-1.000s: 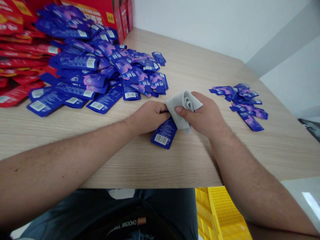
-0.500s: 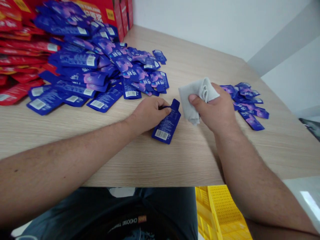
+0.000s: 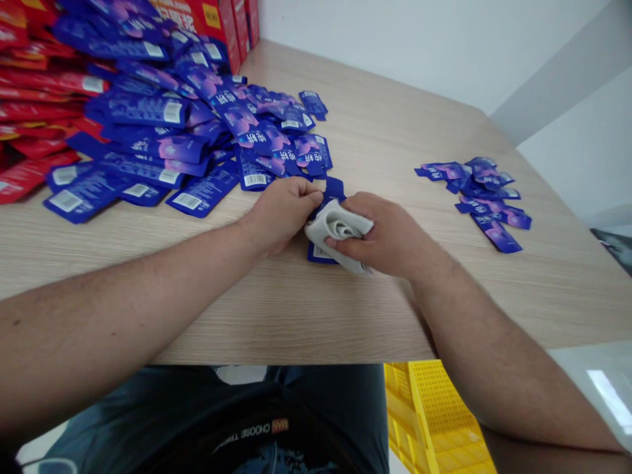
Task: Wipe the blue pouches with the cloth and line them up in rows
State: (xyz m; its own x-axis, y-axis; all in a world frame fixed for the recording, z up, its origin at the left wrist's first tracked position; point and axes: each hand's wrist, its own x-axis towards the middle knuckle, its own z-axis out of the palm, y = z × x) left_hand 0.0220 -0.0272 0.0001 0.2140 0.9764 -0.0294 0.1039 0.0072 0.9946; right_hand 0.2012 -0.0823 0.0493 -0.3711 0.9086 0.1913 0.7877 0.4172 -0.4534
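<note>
Together, a person's left hand (image 3: 281, 214) and right hand (image 3: 390, 237) work over a single blue sachet (image 3: 320, 253) lying flat near the near edge of a pale wood-grain table (image 3: 375, 131). The sachet sits between the two piles on the tabletop, with its top tab showing on the far side of the hands and its barcode end partly showing on the near side.

A folded grey cloth (image 3: 338, 234) lies across the middle of the sachet, hiding much of its face. The fingers of the right hand are closed narrowly around the cloth, with the thumb and fingertips gripping its folds and pressing it down on the sachet. The fingers of the left hand are curled and drawn close together, pinching the sachet's upper left edge just beside the cloth.

To the far left, a large heap of blue sachets (image 3: 197, 131) spreads across the table and almost reaches the left hand. Red sachets (image 3: 34, 85) lie beyond it on the left, in front of a red carton (image 3: 212, 26) at the far corner by a white wall (image 3: 395, 46). A smaller cluster of blue sachets (image 3: 481, 197) lies well apart on the right. Below the table edge, a yellow plastic crate (image 3: 434, 408) stands at right, beside the person's dark T-shirt (image 3: 247, 434).
</note>
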